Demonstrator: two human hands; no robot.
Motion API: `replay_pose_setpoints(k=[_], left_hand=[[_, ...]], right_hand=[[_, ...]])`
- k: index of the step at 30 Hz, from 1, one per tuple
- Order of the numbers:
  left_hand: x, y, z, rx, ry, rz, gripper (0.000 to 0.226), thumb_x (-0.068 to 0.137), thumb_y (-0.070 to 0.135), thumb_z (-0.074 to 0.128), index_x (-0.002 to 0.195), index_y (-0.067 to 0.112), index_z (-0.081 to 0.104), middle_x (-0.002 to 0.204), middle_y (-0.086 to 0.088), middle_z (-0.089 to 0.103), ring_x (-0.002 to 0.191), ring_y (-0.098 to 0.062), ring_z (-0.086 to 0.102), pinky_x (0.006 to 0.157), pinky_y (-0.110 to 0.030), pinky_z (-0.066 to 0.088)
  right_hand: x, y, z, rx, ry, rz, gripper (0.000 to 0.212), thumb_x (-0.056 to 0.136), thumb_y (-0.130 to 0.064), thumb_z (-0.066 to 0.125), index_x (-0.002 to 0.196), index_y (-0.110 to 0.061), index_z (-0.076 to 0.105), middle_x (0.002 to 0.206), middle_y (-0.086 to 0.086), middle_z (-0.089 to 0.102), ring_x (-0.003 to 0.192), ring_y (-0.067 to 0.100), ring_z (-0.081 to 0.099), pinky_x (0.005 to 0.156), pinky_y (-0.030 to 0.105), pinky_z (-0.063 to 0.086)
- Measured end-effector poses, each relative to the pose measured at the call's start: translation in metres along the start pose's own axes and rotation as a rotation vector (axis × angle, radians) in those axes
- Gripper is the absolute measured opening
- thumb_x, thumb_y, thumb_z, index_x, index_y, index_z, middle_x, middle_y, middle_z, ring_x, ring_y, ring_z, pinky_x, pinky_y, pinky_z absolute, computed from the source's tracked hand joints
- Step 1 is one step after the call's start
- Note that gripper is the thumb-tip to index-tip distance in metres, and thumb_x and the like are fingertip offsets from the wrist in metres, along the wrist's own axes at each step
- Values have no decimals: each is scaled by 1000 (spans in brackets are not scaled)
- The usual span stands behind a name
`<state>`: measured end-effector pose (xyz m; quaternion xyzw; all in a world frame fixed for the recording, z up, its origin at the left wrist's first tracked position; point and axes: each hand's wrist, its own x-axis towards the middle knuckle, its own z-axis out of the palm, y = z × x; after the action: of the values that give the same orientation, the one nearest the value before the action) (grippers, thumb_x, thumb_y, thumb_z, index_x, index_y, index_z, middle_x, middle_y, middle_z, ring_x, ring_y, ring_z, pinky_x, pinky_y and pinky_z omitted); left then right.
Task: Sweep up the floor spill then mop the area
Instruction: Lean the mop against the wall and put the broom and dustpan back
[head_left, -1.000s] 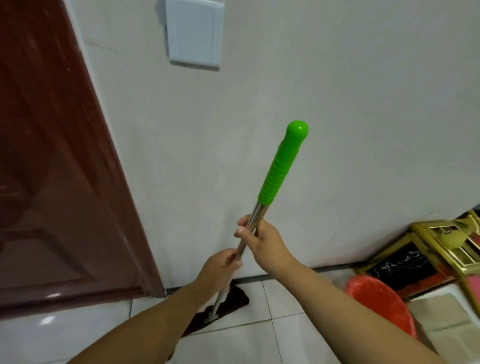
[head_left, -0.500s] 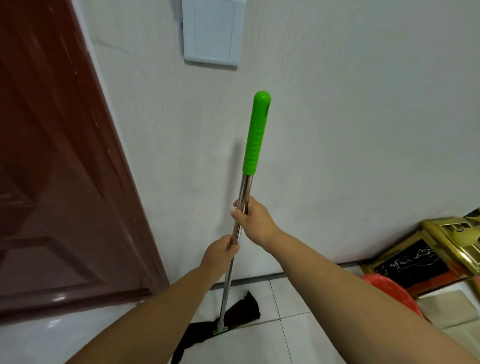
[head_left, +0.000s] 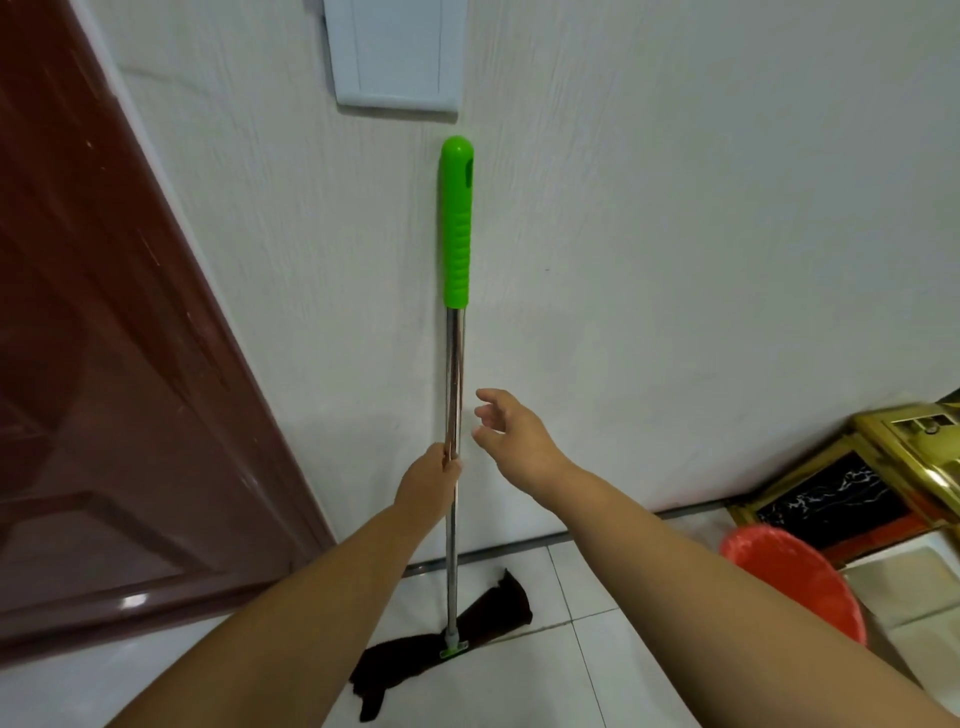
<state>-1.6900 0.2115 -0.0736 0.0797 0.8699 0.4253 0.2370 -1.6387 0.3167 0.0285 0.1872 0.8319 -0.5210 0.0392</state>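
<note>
Steel pole of the green-handled mop (head_left: 453, 374) sits clamped in your left grip (head_left: 428, 480); your right grip (head_left: 511, 434) is spread, just right of it. Rest the green top (head_left: 457, 223) on the far white wall (head_left: 675, 260), dark cloth head (head_left: 410, 662) flat, before letting go.

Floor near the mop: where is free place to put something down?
Bare tile lies right of the mop cloth, toward the orange bin; another patch lies between the door and the cloth. The right corner is crowded by the bin and gold-framed pieces.
</note>
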Motion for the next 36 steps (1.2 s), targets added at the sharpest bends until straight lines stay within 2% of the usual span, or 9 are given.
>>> replay_pose_setpoints(k=[4, 8, 11, 16, 22, 27, 29, 33, 36], left_hand=[[-8, -11, 8, -164, 92, -134, 36, 92, 14, 55, 126, 8, 46, 116, -6, 57, 106, -24, 57, 89, -29, 44], [-32, -24, 25, -339, 130, -260, 7, 92, 9, 51, 89, 12, 56, 81, -7, 60, 72, -20, 57, 70, -35, 52], [-44, -15, 46, -395, -33, -254, 16, 92, 7, 54, 78, 15, 55, 73, -6, 57, 61, -14, 53, 57, -25, 46], [-56, 31, 100, -286, -277, -166, 20, 89, 0, 55, 77, 15, 57, 73, -4, 57, 63, -14, 54, 60, -23, 47], [-84, 91, 192, -139, -471, -57, 13, 89, 2, 56, 82, 13, 58, 77, -4, 60, 63, -12, 55, 58, -21, 46], [-125, 144, 292, -74, -593, -11, 17, 88, 0, 57, 78, 14, 56, 73, -3, 58, 61, -13, 54, 57, -23, 45], [-144, 166, 336, -42, -647, 13, 13, 87, 2, 58, 81, 13, 56, 76, -4, 59, 63, -13, 55, 59, -24, 46], [-183, 219, 430, 16, -749, 84, 12, 86, 5, 59, 86, 16, 56, 87, -6, 60, 70, -15, 57, 60, -25, 47], [-204, 258, 493, 43, -803, 142, 16, 87, 7, 60, 98, 18, 56, 97, -6, 59, 76, -17, 59, 57, -24, 47]], right_hand=[[-8, 14, -13, 115, 81, 37, 42, 96, -11, 51, 137, -15, 46, 114, 0, 53, 101, 12, 53, 84, 19, 45], [-25, 46, -35, 219, 193, 113, 34, 95, -5, 48, 128, -10, 53, 99, 5, 59, 93, 17, 58, 94, 36, 52], [-48, 76, -54, 286, 277, 201, 26, 96, -5, 46, 118, -12, 57, 98, 7, 61, 94, 19, 61, 88, 34, 53], [-100, 133, -95, 327, 406, 305, 20, 96, -5, 45, 107, -14, 58, 95, 8, 63, 87, 17, 61, 83, 35, 53], [-189, 204, -167, 337, 585, 422, 22, 97, -3, 44, 111, -9, 59, 86, 3, 62, 82, 18, 60, 74, 31, 52], [-271, 270, -240, 348, 764, 548, 22, 94, -5, 48, 94, -21, 63, 102, 11, 63, 90, 27, 62, 76, 35, 54], [-300, 294, -270, 375, 851, 597, 20, 95, -5, 48, 100, -16, 64, 105, 14, 63, 87, 25, 61, 76, 34, 54], [-354, 338, -338, 400, 972, 672, 20, 97, -6, 46, 106, -10, 63, 89, 4, 63, 80, 17, 60, 72, 29, 54], [-384, 374, -387, 403, 1006, 670, 19, 96, -3, 49, 109, -9, 62, 100, 10, 64, 91, 23, 63, 81, 34, 55]])
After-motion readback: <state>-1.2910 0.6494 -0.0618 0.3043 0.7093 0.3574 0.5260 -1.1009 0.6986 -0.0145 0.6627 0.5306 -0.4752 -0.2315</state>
